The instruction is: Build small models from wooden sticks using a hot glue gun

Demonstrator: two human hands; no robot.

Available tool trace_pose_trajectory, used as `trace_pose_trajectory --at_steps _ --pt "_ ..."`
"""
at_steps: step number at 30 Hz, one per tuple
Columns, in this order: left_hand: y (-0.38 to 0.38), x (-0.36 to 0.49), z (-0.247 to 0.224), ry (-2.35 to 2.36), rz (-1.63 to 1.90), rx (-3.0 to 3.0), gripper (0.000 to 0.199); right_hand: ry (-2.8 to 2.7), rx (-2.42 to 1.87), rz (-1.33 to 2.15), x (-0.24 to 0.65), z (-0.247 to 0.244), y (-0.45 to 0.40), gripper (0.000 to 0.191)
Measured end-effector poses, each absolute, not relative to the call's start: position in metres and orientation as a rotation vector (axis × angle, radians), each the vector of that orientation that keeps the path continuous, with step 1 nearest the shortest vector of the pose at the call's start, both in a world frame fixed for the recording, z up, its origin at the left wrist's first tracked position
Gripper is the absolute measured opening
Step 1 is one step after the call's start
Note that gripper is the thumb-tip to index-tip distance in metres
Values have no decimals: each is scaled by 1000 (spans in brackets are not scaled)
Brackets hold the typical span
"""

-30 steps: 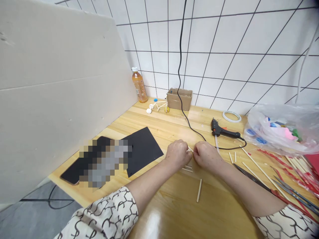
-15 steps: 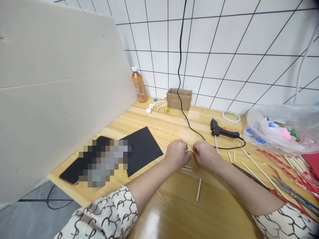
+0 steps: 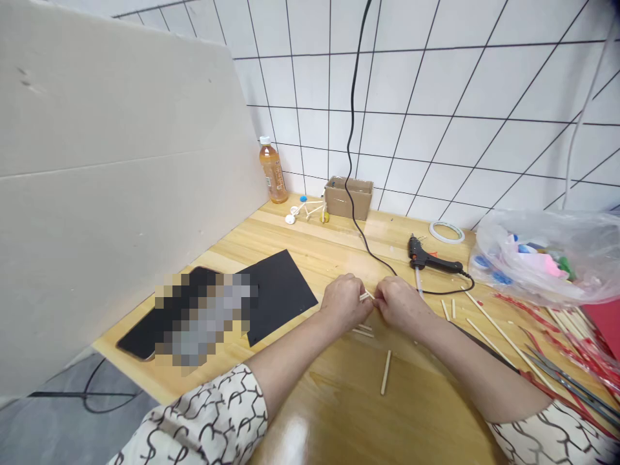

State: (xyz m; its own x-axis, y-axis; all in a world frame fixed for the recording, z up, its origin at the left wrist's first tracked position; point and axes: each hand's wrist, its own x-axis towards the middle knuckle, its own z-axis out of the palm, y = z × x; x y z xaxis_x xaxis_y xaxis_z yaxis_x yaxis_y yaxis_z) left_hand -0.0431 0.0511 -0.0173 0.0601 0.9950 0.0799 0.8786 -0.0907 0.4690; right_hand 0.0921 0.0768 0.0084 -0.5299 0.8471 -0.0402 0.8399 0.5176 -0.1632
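Observation:
Close together over the middle of the table, both hands pinch thin pale wooden sticks (image 3: 367,295). My left hand (image 3: 345,301) is closed, with stick ends showing between its fingers and the other hand. My right hand (image 3: 401,302) is also closed, its fingertips at the right end of the sticks. How the sticks join is hidden by the fingers. Short loose sticks (image 3: 363,333) lie on the table just below my left hand. Another short stick (image 3: 385,372) lies nearer to me.
A black glue gun (image 3: 431,257) and its cord lie right of my hands. Scissors (image 3: 571,381), long sticks and red wrappers (image 3: 571,329) cover the right side. Black paper (image 3: 278,294) and a phone (image 3: 140,336) lie left. A cardboard box (image 3: 346,199) and bottle (image 3: 273,171) stand behind.
My hands stay together on the sticks, with only a slight shift of the fingers. The whole view has moved a little, so everything sits slightly lower.

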Motion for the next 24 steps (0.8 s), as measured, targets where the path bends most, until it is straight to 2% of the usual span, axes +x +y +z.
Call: trace_pose_trajectory --at_steps 8,14,24 --pt "45 -74 2 1768 945 1887 16 -2558 -1554 290 109 14 86 17" --pt "34 -103 10 1690 752 1773 10 -2498 -1483 394 113 12 86 13" --pt "36 -94 3 1697 516 1865 12 -2530 -1385 433 114 3 88 14"
